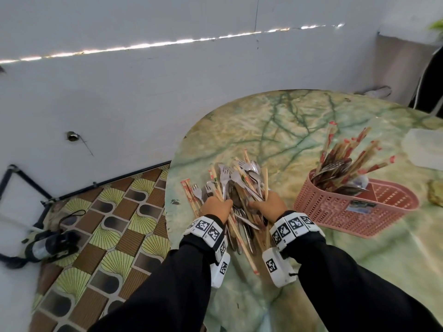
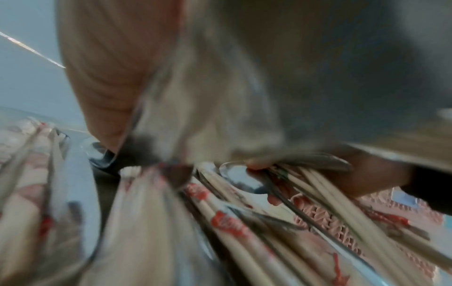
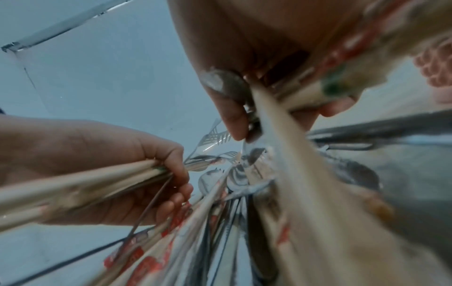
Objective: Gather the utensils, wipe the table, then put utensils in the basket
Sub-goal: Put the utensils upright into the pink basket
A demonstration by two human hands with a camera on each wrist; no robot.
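Gripping one bundle of chopsticks, forks and spoons (image 1: 236,188), both hands (image 1: 217,208) (image 1: 269,203) hover left of the pink basket (image 1: 345,207) on the counter (image 1: 275,121)

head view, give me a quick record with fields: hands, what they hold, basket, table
left hand: grips the bundle from its left side
right hand: grips the bundle from its right side
bundle: chopsticks, forks and spoons mixed, at the table's left edge
basket: pink, right of the hands, already holding chopsticks and cutlery
table: round, green marbled top
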